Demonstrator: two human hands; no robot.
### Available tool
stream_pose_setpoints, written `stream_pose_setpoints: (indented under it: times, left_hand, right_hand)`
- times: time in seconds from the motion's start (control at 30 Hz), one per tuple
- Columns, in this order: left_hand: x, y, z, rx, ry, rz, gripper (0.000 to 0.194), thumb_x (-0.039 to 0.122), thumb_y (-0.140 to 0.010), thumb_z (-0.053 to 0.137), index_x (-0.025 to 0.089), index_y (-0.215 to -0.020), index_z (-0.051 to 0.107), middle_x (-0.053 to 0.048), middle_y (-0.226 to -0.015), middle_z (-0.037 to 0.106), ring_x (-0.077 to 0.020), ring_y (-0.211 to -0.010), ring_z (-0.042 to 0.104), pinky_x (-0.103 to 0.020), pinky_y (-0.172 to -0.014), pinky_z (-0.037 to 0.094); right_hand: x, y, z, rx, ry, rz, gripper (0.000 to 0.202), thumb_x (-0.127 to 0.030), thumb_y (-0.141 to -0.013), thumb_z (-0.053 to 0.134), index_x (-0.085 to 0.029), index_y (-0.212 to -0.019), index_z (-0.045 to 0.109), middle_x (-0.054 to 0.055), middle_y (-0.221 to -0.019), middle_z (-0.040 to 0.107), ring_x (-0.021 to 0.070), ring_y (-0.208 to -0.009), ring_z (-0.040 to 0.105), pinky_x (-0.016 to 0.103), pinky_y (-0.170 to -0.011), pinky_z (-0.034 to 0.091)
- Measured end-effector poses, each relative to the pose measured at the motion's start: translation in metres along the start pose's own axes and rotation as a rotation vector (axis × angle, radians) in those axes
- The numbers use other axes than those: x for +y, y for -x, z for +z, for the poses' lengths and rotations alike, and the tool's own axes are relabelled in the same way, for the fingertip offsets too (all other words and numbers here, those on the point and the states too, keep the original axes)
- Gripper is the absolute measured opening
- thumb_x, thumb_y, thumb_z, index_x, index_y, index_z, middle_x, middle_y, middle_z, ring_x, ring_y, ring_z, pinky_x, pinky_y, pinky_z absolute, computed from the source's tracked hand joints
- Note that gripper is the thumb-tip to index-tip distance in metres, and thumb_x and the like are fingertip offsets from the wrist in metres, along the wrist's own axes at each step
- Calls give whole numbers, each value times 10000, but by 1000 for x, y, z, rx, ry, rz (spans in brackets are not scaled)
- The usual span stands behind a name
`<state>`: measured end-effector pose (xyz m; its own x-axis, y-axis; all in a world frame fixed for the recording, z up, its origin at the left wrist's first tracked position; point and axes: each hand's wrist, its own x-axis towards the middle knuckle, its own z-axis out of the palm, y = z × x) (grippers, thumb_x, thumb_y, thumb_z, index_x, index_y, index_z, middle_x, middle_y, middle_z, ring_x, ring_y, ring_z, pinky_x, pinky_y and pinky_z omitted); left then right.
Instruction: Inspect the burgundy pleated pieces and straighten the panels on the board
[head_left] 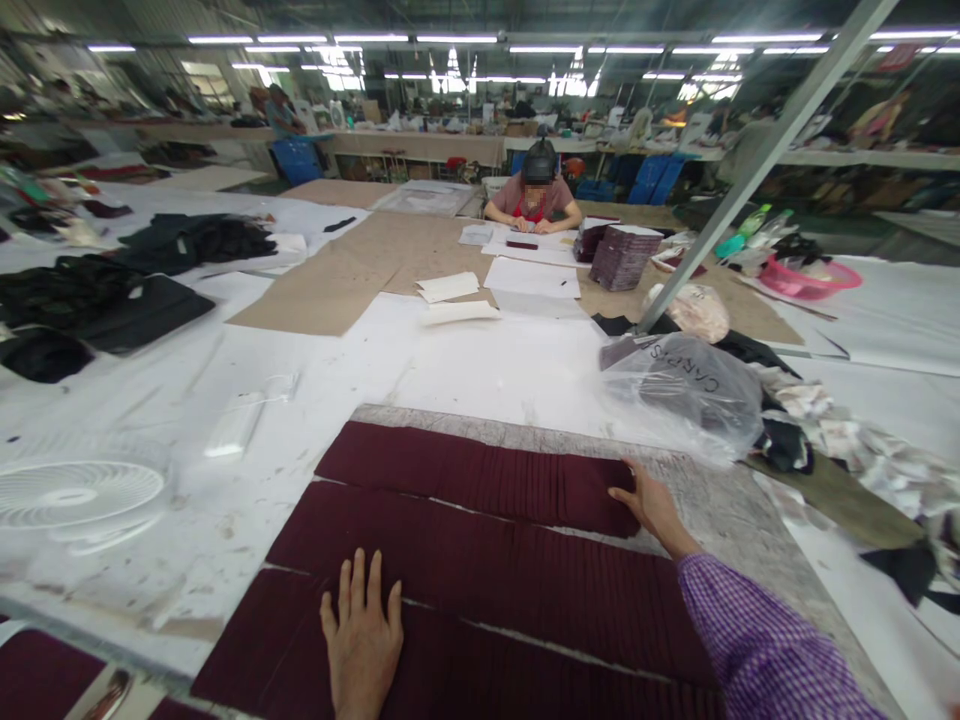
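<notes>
So we've got our left hand (361,640) flat and open on the nearest maroon fabric row (450,670), gripping nothing, while our right hand (651,506), fingers loosely spread, touches the right end of the far row (472,475), which runs left-right across us.

Dark maroon fabric strips (480,560), a purple checked sleeve (757,650), a pink basin (810,278).
</notes>
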<state>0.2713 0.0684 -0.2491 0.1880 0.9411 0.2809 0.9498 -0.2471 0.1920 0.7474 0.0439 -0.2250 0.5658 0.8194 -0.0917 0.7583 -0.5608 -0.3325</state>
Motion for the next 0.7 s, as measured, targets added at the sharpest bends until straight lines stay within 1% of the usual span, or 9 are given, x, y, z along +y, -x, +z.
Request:
stream_pose_setpoints:
  times: [0.1, 0.27, 0.37, 0.4, 0.47, 0.5, 0.57, 0.63, 0.7]
  left_hand:
    - [0, 0, 0, -7, -3, 8, 516, 296, -940, 287, 174, -1441, 275, -149, -1478, 357, -285, -1413, 194, -612, -1094, 186]
    - [0, 0, 0, -11, -36, 7, 542, 305, -937, 326, 150, -1449, 241, -162, -1506, 291, -293, -1418, 170, -602, -1102, 178]
    - [1, 0, -1, -8, -35, 6, 536, 302, -938, 325, 146, -1445, 252, -160, -1501, 304, -291, -1419, 169, -596, -1102, 187]
    - [1, 0, -1, -7, -37, 4, 531, 302, -937, 326, 144, -1440, 267, -160, -1501, 305, -290, -1419, 170, -593, -1103, 189]
    - [0, 0, -1, -9, -48, -4, 520, 304, -936, 335, 130, -1425, 304, -161, -1505, 295, -291, -1419, 170, -584, -1107, 187]
    - [0, 0, -1, -13, -56, -7, 516, 305, -935, 339, 119, -1417, 321, -163, -1507, 289, -292, -1419, 168, -579, -1109, 184]
    - [-1, 0, 0, -20, -67, -10, 512, 302, -935, 343, 109, -1409, 333, -162, -1511, 280, -292, -1421, 156, -576, -1114, 173]
    - [-1, 0, 0, -24, -67, -15, 512, 300, -935, 343, 113, -1412, 328, -156, -1515, 272, -289, -1425, 143, -576, -1117, 162]
    - [-1, 0, 0, -27, -60, -15, 516, 302, -935, 343, 121, -1418, 316, -153, -1518, 266, -287, -1426, 137, -579, -1118, 155]
  right_hand:
    - [-2, 0, -3, -12, 17, -8, 620, -306, -790, 630, -102, -1341, 433, 44, -735, 627, 250, -718, 620, 302, -640, 417]
    - [-4, 1, -6, -28, 62, -55, 621, -291, -798, 623, -95, -1352, 419, 17, -662, 592, 250, -678, 614, 302, -622, 404]
    - [-5, 4, -5, -28, 98, -95, 609, -282, -815, 606, -97, -1360, 405, 27, -669, 607, 260, -683, 618, 314, -623, 413]
    - [-5, 5, -5, -22, 110, -113, 609, -277, -819, 602, -99, -1365, 396, 42, -707, 628, 264, -705, 623, 320, -635, 423]
    - [-8, 8, -6, 4, 137, -155, 631, -262, -817, 607, -89, -1377, 372, 109, -882, 659, 284, -805, 628, 348, -697, 446]
    - [-10, 9, -7, 28, 153, -178, 649, -256, -808, 618, -78, -1379, 367, 155, -1004, 642, 306, -884, 615, 376, -749, 448]
    - [-15, 10, -11, 83, 189, -225, 682, -234, -778, 648, -70, -1378, 368, 230, -1245, 521, 369, -1058, 536, 459, -864, 414]
    - [-20, 10, -15, 114, 211, -288, 663, -185, -752, 653, -109, -1362, 406, 221, -1372, 414, 403, -1164, 442, 525, -928, 363]
    - [-26, 8, -17, 102, 204, -373, 543, -139, -767, 614, -173, -1296, 496, 153, -1374, 441, 366, -1185, 425, 512, -954, 357]
